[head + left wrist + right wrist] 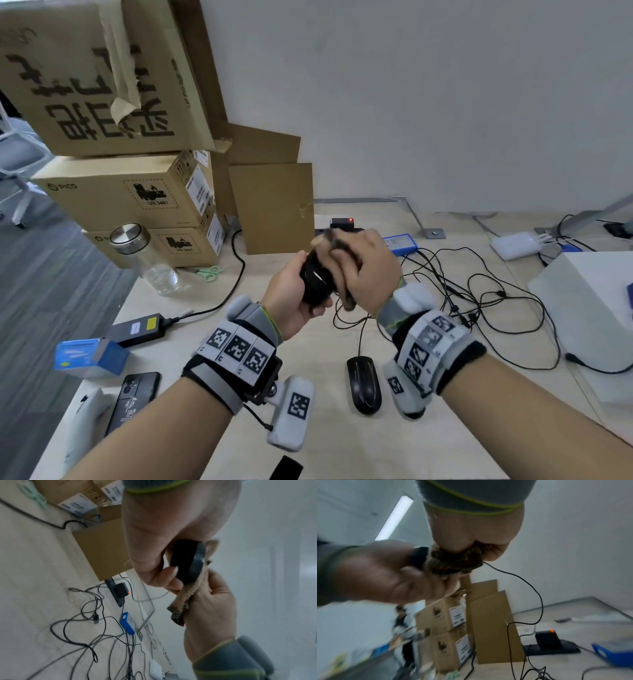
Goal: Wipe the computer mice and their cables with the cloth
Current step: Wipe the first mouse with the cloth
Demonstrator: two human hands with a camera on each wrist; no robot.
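Note:
My left hand (291, 301) holds a black mouse (315, 279) up above the desk, fingers curled round its body (187, 561). My right hand (363, 267) grips a brownish cloth (185, 599) and presses it against the mouse's far side. The cloth (453, 562) bunches out of my right fist, and the mouse's thin black cable (530, 585) hangs from it down to the desk. A second black mouse (363, 383) lies on the desk between my wrists, its cable (359, 339) running away from me.
Stacked cardboard boxes (137, 195) stand at the back left, a glass jar (144, 257) in front of them. A tangle of black cables (479, 294) lies right of my hands. A power adapter (137, 330), blue box (89, 356) and phone (133, 401) lie left; a white box (589, 308) is at right.

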